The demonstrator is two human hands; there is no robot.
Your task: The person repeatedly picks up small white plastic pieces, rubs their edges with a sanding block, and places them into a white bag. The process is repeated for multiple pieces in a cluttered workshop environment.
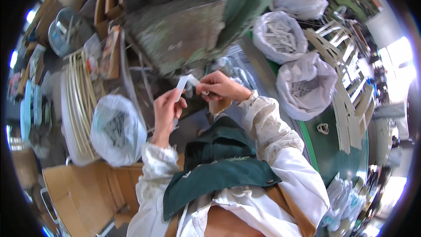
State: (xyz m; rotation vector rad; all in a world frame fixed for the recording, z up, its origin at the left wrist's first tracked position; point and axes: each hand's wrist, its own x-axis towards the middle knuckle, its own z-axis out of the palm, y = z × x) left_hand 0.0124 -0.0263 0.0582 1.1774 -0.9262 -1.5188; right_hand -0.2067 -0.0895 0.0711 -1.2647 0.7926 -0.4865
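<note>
At 10-11 o'clock from centre, left fingers (169,98) pinch a flat white strip (182,87), right fingers (205,87) a shorter white piece (193,80); slack pinch could drop either.

Exposure mid-level overall. Strongest light: windows (397,68) far right, blown out white, purple-blue bleed around them. Smaller hot spots (30,16) along the left rim. Machine (184,39) at far centre is smeared, texture mushy; area beneath it drops dark, detail lost. Left hand (165,110) and right hand (221,87) evenly lit, slightly soft; pale strip (181,87) reads near-white. White jacket (302,180), near right, close to clipping. Dull sheen on green tabletop (342,164), right. Fisheye bends straight edges toward the rim; corners black, clutter (31,105) at left squashed, hard to read.
</note>
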